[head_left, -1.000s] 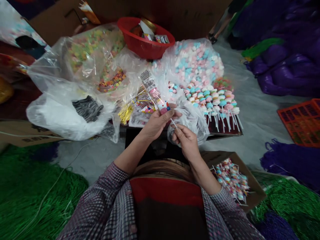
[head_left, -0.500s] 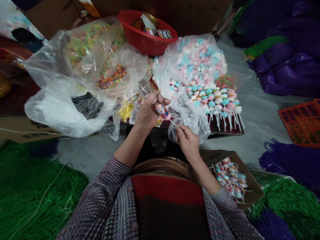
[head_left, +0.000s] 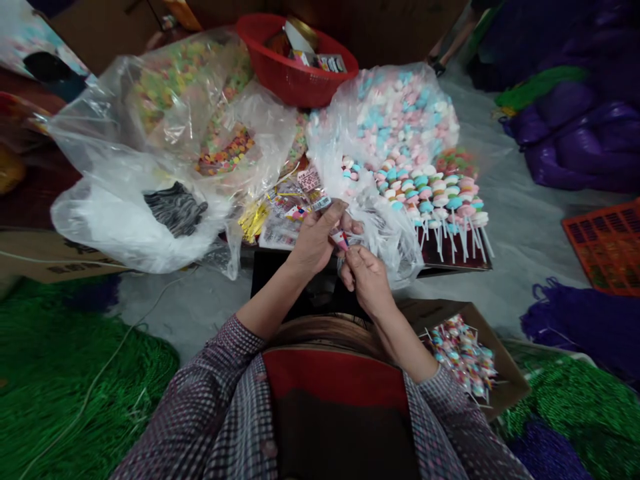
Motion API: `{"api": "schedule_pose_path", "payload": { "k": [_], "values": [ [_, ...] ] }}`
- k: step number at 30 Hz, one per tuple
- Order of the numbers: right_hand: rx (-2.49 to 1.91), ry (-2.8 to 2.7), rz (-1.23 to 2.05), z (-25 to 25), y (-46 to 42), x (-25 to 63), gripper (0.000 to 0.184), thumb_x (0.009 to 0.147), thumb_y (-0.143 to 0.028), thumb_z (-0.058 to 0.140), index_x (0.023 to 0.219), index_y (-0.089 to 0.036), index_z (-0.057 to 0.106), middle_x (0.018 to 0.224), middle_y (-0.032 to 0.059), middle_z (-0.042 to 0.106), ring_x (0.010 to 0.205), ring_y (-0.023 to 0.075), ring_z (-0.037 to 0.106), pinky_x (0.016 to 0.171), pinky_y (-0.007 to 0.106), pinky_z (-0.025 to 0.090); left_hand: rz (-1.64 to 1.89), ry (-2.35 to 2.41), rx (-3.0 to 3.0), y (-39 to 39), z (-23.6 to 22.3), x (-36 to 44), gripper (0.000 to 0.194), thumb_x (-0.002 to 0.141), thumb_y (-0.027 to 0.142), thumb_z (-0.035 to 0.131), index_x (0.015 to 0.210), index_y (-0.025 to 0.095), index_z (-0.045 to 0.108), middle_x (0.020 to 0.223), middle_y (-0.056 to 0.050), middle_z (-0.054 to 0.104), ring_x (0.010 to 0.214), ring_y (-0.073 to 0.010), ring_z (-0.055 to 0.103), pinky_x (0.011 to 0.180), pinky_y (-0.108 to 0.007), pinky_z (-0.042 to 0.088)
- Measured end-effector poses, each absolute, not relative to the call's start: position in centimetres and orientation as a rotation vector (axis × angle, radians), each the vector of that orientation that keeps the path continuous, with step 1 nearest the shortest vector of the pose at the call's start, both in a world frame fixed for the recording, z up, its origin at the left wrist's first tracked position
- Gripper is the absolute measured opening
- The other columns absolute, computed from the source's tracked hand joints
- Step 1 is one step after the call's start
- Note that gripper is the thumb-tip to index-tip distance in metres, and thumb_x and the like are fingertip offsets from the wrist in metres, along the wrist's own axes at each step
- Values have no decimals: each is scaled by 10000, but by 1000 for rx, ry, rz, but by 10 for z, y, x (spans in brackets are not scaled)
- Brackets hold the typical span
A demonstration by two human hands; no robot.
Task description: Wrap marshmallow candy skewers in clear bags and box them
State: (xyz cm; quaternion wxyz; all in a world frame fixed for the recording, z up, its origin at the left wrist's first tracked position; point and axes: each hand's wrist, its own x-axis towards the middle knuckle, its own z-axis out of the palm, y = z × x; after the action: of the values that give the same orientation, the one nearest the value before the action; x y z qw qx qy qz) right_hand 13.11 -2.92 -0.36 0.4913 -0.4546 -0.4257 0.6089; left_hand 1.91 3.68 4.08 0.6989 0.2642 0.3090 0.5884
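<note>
Between my two hands is a marshmallow lollipop in a clear printed wrapper, mostly covered by fingers. My left hand is closed round its upper part, with the wrapper's printed end sticking out beyond the thumb. Lower down, my right hand pinches the lower end; the stick is hidden by the fingers. Close to my left hand lie gold twist ties and a stack of flat printed wrappers. To the right, rows of unwrapped marshmallow lollipops lie with their white sticks toward me.
Behind are a bag of pink, blue and white marshmallows, a bag of ring-shaped sweets and a red basket. A white plastic bag lies left. A cardboard box of wrapped lollipops stands low right. Green strands cover the floor left.
My right hand has moved up along the stick to the candy's lower end, covering the stick. My left hand has shifted right and down, and the wrapper's printed end now faces up.
</note>
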Motion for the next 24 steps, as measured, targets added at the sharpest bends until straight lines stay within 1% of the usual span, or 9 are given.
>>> {"api": "schedule_pose_path", "payload": {
  "k": [2, 4, 8, 11, 13, 16, 18, 21, 24],
  "values": [
    [-1124, -1086, 1451, -2, -29, 133, 443, 878, -641, 700, 966, -210, 648, 543, -86, 596, 414, 65, 462, 448, 208, 326, 1332, 657, 604, 39, 41, 16, 301, 877, 435, 781, 796, 212, 597, 584, 72, 530, 648, -100, 657, 687, -252, 539],
    [-1145, -1104, 1412, -1, -29, 135, 428, 883, -625, 699, 971, -208, 653, 596, -69, 641, 438, 68, 505, 474, 214, 366, 1321, 628, 665, 40, 39, 14, 316, 845, 491, 801, 863, 217, 645, 613, 67, 566, 637, -95, 638, 662, -249, 517],
    [-1150, -1053, 1344, 2, -29, 135, 404, 915, -616, 653, 955, -214, 638, 613, -67, 641, 428, 68, 490, 477, 224, 379, 1187, 681, 822, 34, 25, 10, 544, 731, 655, 834, 1023, 222, 684, 754, 36, 667, 680, -108, 616, 660, -258, 486],
    [-1152, -1057, 1301, 2, -30, 134, 401, 920, -619, 644, 955, -220, 630, 608, -71, 628, 433, 70, 481, 484, 226, 390, 1118, 800, 1003, 28, 13, 5, 546, 741, 700, 796, 933, 203, 676, 791, 29, 660, 729, -116, 587, 722, -269, 472],
    [-1153, -1078, 1280, 2, -30, 134, 406, 928, -626, 631, 953, -221, 627, 605, -71, 621, 439, 73, 485, 487, 225, 391, 1089, 905, 1187, 27, 9, 0, 526, 805, 721, 718, 809, 201, 642, 742, 30, 616, 713, -124, 542, 710, -280, 429],
    [-1171, -1137, 1247, 1, -31, 136, 409, 948, -628, 603, 947, -220, 630, 584, -74, 593, 444, 76, 478, 480, 222, 378, 1100, 1033, 1509, 29, 12, -7, 576, 880, 742, 602, 658, 215, 536, 649, 21, 519, 653, -144, 446, 664, -311, 332],
    [-1208, -1192, 1209, 2, -31, 136, 416, 955, -633, 591, 929, -220, 633, 560, -78, 561, 441, 76, 452, 466, 220, 358, 1100, 1037, 1692, 32, 16, -9, 590, 905, 740, 557, 624, 226, 487, 635, 8, 486, 647, -162, 409, 661, -327, 287],
    [-1240, -1233, 1182, 4, -30, 135, 447, 949, -660, 579, 910, -219, 636, 529, -83, 523, 431, 77, 409, 444, 222, 326, 1080, 986, 1820, 33, 19, -12, 605, 919, 748, 514, 611, 229, 465, 642, -4, 474, 665, -176, 392, 679, -334, 276],
    [-1212, -1192, 1212, 6, -29, 133, 456, 945, -669, 579, 922, -218, 639, 530, -84, 524, 427, 76, 403, 445, 222, 326, 1066, 987, 1726, 30, 17, -14, 606, 895, 758, 560, 629, 217, 503, 660, 1, 497, 681, -166, 426, 693, -323, 306]
  ]
}}
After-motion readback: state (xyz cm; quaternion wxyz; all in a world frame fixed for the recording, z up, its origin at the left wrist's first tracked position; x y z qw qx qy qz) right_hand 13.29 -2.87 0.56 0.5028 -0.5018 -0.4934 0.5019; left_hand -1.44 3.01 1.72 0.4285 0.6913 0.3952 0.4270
